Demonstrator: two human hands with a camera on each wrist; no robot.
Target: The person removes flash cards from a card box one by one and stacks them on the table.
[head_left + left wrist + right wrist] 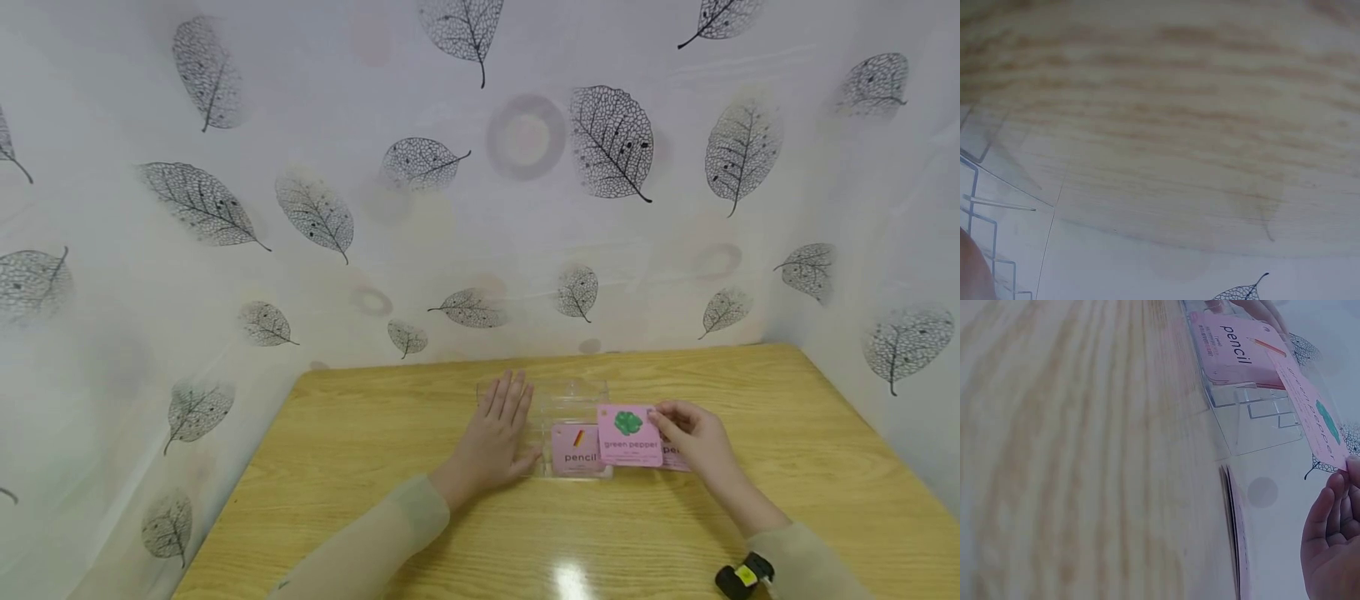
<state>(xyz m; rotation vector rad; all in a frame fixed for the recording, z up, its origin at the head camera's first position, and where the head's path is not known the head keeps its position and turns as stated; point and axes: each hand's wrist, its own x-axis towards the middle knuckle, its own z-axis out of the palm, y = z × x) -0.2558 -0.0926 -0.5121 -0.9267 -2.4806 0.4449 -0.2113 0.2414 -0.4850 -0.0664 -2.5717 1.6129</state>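
A clear stepped plastic rack [573, 408] stands on the table, its stair-like edge also visible in the left wrist view. My left hand [491, 442] rests against the rack's left side with straight fingers. Between thumb and fingers, my right hand [699, 442] pinches the right edge of a pink green pepper card [630, 457]. This card overlaps the right edge of a pink pencil card [572, 462] standing in the rack's front. In the right wrist view, the green pepper card [1310, 412] tilts up beside the pencil card [1229, 353].
Right of the rack, partly behind the held card, is a small stack of pink cards [675, 460], seen edge-on as a thin stack [1233, 531] in the right wrist view. A leaf-patterned curtain [480, 233] hangs behind the wooden table [337, 467].
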